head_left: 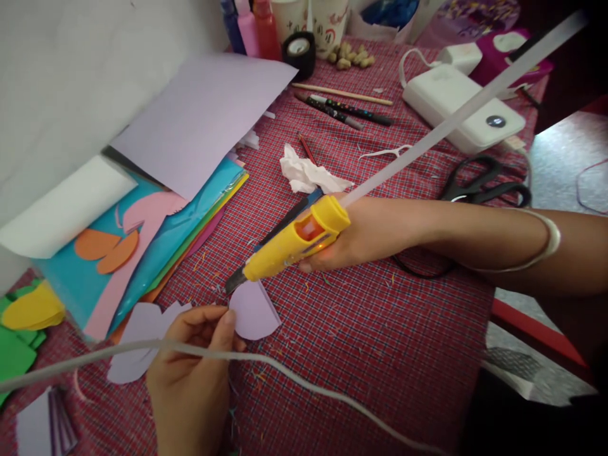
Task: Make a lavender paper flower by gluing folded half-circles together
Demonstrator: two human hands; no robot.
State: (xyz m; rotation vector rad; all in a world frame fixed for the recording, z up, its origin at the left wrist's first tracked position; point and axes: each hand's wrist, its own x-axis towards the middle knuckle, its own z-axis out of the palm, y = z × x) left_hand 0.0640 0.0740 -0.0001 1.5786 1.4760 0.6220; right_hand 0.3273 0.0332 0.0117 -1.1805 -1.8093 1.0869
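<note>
My right hand (pixel 365 231) is wrapped round a yellow glue gun (pixel 289 244), a long translucent glue stick (pixel 456 117) jutting from its back end. The dark nozzle points down-left, close to the fingertips of my left hand (pixel 199 367). Between thumb and forefinger that hand pinches the edge of a lilac paper petal (pixel 256 310). Whether the nozzle touches the paper, I cannot tell. More lilac paper cutouts (pixel 137 361) lie just left of my left hand. A white cord (pixel 294 373) passes across the view in front of the left wrist.
Coloured sheets in a blue sleeve (pixel 95 285) and a large lilac sheet (pixel 204 114) lie at left. Black scissors (pixel 484 183), a white power bank (pixel 460 107) and crumpled tissue (pixel 308 171) rest on the checked cloth. Markers (pixel 337 111) lie farther back, near paper cups (pixel 327 25).
</note>
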